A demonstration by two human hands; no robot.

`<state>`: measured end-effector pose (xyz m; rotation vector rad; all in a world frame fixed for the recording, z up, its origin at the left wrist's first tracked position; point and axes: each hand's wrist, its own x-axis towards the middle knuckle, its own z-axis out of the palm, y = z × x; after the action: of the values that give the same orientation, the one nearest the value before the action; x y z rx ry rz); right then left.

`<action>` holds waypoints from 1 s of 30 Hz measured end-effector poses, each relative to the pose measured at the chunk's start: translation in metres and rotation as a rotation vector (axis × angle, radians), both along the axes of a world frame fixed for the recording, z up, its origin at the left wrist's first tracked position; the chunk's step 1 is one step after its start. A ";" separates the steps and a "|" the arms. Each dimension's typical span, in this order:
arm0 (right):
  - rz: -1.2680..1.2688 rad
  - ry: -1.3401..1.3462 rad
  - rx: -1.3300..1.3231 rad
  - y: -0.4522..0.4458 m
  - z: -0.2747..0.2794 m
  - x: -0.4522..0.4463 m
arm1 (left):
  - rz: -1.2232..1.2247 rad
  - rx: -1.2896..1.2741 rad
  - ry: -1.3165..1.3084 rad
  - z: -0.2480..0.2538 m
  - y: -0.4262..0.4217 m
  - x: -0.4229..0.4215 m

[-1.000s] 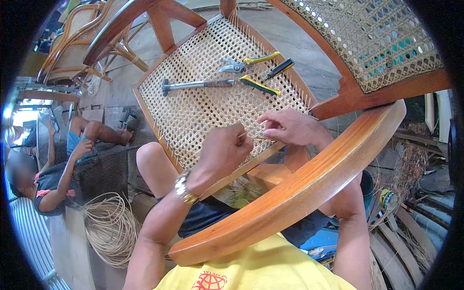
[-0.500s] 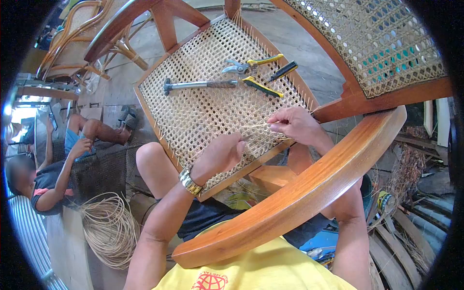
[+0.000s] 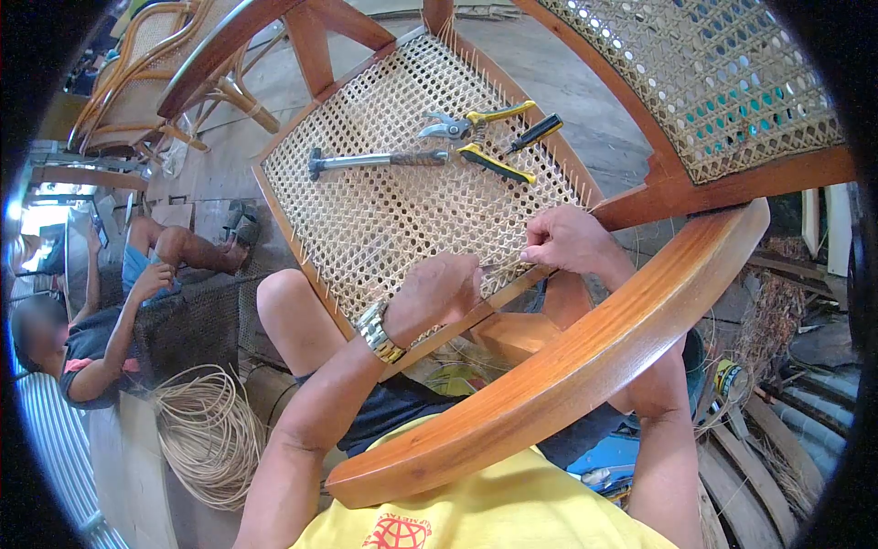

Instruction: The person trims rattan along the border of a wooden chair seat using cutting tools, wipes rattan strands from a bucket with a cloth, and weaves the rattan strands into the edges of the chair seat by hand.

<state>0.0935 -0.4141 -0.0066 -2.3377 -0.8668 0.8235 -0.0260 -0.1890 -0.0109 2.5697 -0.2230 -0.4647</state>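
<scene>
A woven cane chair seat in a wooden frame lies in front of me, with loose strand ends sticking up along its edges. My left hand, with a metal watch on the wrist, is closed low over the near right part of the weave. A thin, dark pointed tool projects from its fingers; the rest is hidden in the hand. Close by on the right, my right hand pinches its thumb and fingers together at the seat's near edge, where a cane strand seems held. The fingertips partly hide it.
On the seat rest a hammer, yellow-handled pruning shears and a screwdriver-like handle. A curved wooden armrest crosses before my body. Left are a cane coil and a seated person; a caned backrest rises right.
My left hand has moved right and slightly forward, bringing the pointed tool close to my right fingers. My right hand has shifted slightly right and down; the strand stretched from it no longer shows.
</scene>
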 end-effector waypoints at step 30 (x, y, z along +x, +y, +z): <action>0.073 -0.283 0.004 -0.013 -0.030 0.002 | 0.050 0.087 -0.047 0.000 -0.033 0.003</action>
<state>0.0958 -0.4268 -0.0364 -2.4687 -1.0735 0.5243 -0.0234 -0.2216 -0.0109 2.6672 -0.1581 -0.4038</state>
